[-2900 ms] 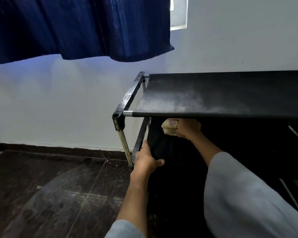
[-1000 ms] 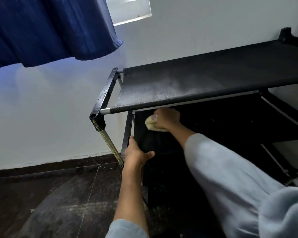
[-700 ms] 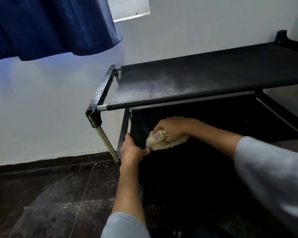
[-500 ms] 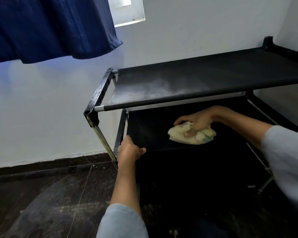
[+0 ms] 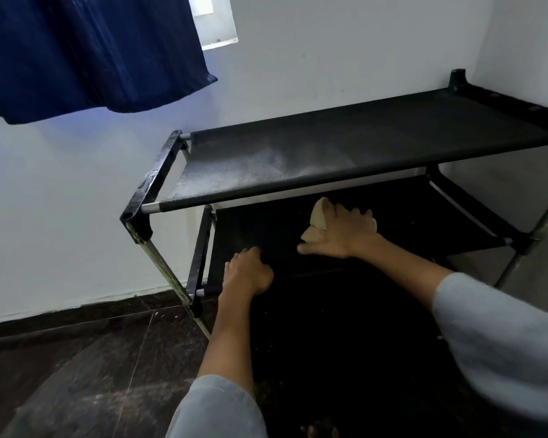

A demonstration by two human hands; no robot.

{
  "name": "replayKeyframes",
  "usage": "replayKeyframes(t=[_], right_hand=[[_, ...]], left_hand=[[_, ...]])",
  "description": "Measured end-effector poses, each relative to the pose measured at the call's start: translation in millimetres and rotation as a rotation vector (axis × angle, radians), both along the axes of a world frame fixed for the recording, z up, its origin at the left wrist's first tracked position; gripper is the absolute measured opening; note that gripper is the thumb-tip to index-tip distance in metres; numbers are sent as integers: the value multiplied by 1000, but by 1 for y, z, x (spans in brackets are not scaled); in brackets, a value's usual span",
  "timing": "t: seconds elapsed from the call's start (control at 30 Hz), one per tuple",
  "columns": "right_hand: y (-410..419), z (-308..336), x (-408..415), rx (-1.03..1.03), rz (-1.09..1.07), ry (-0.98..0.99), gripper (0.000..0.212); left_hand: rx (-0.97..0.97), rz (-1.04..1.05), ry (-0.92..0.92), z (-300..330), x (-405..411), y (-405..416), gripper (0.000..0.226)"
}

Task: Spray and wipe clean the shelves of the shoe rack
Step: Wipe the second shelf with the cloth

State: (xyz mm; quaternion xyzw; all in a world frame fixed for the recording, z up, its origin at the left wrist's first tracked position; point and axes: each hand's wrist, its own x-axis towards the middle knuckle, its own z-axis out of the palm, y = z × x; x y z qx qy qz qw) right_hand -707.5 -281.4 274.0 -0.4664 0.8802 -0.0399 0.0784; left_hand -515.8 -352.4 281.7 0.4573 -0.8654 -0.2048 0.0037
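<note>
While its fingers (image 5: 356,216) lie spread and flat over the cloth (image 5: 318,218), the right hand (image 5: 339,233) presses it onto the second shelf (image 5: 424,222) at frame centre. Curled fingers of the left hand (image 5: 246,273) grip that shelf's front edge. Above runs the dusty top shelf (image 5: 329,156) of the rack (image 5: 146,197); a blue curtain (image 5: 76,52) hangs upper left.

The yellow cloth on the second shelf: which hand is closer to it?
The right hand. It presses flat on the yellow cloth, covering most of it. The left hand grips the front edge of the second shelf, apart from the cloth and nearer the person.
</note>
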Motion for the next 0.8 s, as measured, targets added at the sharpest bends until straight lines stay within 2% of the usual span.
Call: replayKeyframes(t=[0.07, 0.13, 0.3, 0.4, 0.5, 0.57, 0.7, 0.8], right_hand=[[-1, -18, 2, -48, -21, 116, 116], [-5, -28, -7, -104, -46, 141, 96], [-31, -11, -25, -88, -143, 23, 55], [-29, 4, -19, -87, 47, -10, 45], [-3, 8, -12, 33, 382, -190, 48], [10, 7, -8, 77, 487, -241, 58], [11, -3, -10, -7, 369, -198, 88], [-7, -10, -8, -113, 255, -121, 82]], left_hand=[[42, -51, -56, -6, -5, 4, 65], [87, -93, -131, -15, -8, 9, 85], [38, -102, -166, -22, -12, 11, 102], [66, -83, -195, -22, -10, 14, 111], [37, -85, -196, -24, -9, 16, 112], [32, -82, -196, -23, -10, 16, 113], [49, -75, -211, -25, -11, 15, 113], [78, -81, -221, -26, -14, 10, 113]])
